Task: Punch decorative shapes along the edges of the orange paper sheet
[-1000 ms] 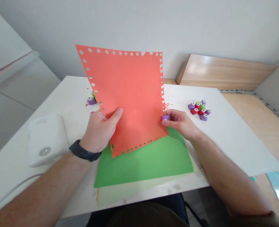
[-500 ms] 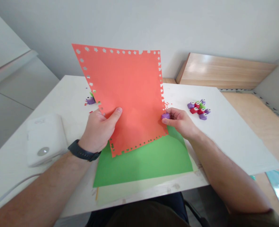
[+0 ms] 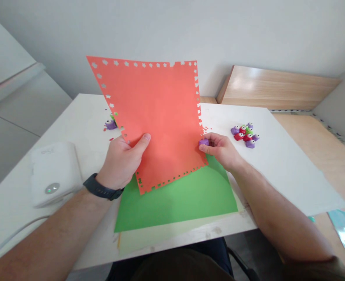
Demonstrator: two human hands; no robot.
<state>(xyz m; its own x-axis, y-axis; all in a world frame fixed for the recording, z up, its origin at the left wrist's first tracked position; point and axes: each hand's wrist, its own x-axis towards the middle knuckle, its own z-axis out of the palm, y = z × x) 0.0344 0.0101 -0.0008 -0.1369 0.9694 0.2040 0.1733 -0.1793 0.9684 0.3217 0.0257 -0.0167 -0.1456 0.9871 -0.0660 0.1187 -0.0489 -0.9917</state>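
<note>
My left hand (image 3: 125, 158) grips the left edge of an orange paper sheet (image 3: 160, 105), thumb on the near face and fingers hidden behind. The sheet is raised and tilted, with small shaped holes punched along its edges. At its right edge, my right hand (image 3: 220, 148) is closed on a purple craft punch (image 3: 204, 143), which sits against the paper's margin. A green paper sheet (image 3: 178, 207) lies on the table beneath. Another purple punch (image 3: 110, 124) shows partly past the orange sheet's left edge.
Several purple, red and green punches (image 3: 245, 134) are grouped on the white table (image 3: 277, 171) at right. Tiny orange cut-outs (image 3: 207, 128) lie near my right hand. A white device (image 3: 55, 171) with a cable stands at left. Behind is a wooden panel (image 3: 277, 88).
The view has shifted very slightly. Both hands keep their hold on the orange sheet and the purple punch, with hardly any movement. A small green light now shows on the white device.
</note>
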